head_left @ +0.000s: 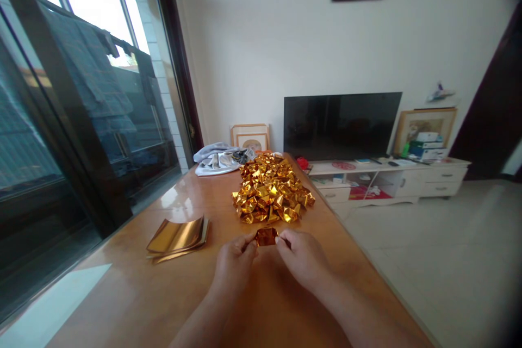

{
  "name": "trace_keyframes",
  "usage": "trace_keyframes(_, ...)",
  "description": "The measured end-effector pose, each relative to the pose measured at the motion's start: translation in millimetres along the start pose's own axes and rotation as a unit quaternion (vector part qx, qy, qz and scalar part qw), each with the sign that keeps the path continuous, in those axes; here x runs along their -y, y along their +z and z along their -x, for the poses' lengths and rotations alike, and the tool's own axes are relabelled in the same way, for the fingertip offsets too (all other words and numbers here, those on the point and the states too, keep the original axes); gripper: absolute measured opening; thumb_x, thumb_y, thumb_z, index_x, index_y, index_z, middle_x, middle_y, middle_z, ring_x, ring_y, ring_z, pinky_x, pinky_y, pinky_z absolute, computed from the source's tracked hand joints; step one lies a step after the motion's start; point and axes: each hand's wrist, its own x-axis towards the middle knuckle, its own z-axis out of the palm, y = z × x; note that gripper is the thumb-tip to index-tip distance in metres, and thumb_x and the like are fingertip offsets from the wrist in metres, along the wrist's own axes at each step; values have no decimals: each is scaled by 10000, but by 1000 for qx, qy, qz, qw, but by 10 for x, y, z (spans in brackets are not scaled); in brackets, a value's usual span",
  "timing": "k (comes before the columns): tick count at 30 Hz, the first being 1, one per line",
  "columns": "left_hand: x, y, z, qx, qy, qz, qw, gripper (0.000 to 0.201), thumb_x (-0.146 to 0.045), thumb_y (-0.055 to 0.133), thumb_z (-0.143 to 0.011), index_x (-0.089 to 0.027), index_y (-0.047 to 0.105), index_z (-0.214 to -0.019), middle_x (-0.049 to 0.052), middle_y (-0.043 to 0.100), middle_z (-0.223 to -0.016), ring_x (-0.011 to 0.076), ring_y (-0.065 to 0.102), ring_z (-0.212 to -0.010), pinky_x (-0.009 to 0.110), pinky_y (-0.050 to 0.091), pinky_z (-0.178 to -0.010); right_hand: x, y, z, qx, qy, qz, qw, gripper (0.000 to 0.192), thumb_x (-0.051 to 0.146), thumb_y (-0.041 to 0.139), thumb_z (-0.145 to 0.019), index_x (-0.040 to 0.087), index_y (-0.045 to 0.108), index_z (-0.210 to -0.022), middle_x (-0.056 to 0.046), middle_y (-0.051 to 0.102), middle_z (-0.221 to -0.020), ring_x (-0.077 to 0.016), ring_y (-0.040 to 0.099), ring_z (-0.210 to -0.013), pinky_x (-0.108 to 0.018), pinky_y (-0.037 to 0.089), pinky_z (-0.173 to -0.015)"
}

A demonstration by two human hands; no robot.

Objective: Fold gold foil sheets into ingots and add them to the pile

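Note:
Between my two hands is a small folded piece of gold foil paper (267, 236), shiny and dark orange-gold. My left hand (234, 261) pinches its left end between thumb and fingers. At its right end, my right hand (304, 258) grips it the same way. Just beyond lies a large heap of folded gold foil pieces (271, 190) on the wooden table. Left of my hands rests a stack of flat gold foil sheets (177, 236), slightly curled and unevenly layered.
A grey and white cloth bundle (220, 159) lies at the table's far end. Pale paper (69, 304) covers the near left corner of the table (134, 299). Beyond it stand a television (342, 125) and a white cabinet (440, 176). Glass doors (101, 92) are on the left.

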Motion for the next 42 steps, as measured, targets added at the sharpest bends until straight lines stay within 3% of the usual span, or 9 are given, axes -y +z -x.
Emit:
trace_keyframes(16, -101, 5, 5, 19, -35, 51, 998, 326, -412, 599, -853, -131, 744, -933, 44, 684, -808, 182, 615, -764, 264, 477, -686, -24, -42, -15, -1, 5, -51, 999, 306, 337, 480, -940, 204, 554, -674, 3, 621, -646, -138, 535, -612, -243, 258, -554)
trace_keyframes(19, -127, -10, 4, 28, -40, 43, 998, 383, -461, 601, -865, -130, 736, -1004, 52, 697, -836, 190, 623, -781, 271, 484, -694, -46, -50, -33, -2, 30, -73, 997, 303, 337, 496, -915, 202, 551, -649, 1, 626, -633, -141, 539, -603, -237, 265, -542)
trace_keyframes(25, -245, -11, 25, 43, -14, 84, 995, 495, -473, 622, -864, -179, 653, -1261, 94, 710, -1127, 247, 641, -1018, 337, 508, -872, -96, -53, -79, 6, 94, -162, 982, 271, 332, 532, -848, 202, 555, -612, 7, 616, -582, -140, 531, -547, -234, 290, -508)
trace_keyframes(29, -189, 36, 46, 36, 9, 96, 995, 677, -374, 709, -792, -194, 521, -1417, 133, 662, -1245, 281, 618, -1106, 387, 499, -931, -56, -78, -82, 43, 168, -283, 943, 241, 328, 547, -814, 200, 552, -610, 13, 591, -540, -134, 519, -518, -234, 331, -503)
trace_keyframes(33, -99, 89, 64, 33, 39, 44, 998, 803, -278, 702, -775, -229, 381, -1509, 138, 583, -1359, 268, 600, -1128, 410, 478, -968, 9, -137, -70, 77, 223, -387, 891, 182, 304, 564, -788, 188, 581, -649, 22, 566, -525, -116, 494, -500, -224, 342, -498)
trace_keyframes(38, -69, 110, 55, 39, 64, -28, 997, 872, -193, 672, -753, -247, 288, -1533, 116, 558, -1370, 254, 574, -1159, 382, 482, -934, 51, -163, -52, 124, 253, -466, 839, 157, 293, 562, -793, 182, 592, -686, 26, 561, -517, -90, 443, -438, -203, 298, -445)
trace_keyframes(42, -56, 112, 45, 12, 78, -61, 995, 878, -214, 692, -745, -246, 275, -1517, 106, 562, -1339, 228, 596, -1084, 356, 498, -884, 74, -127, -33, 170, 268, -500, 806, 187, 309, 553, -812, 173, 615, -699, 31, 552, -496, -78, 407, -407, -196, 284, -426)
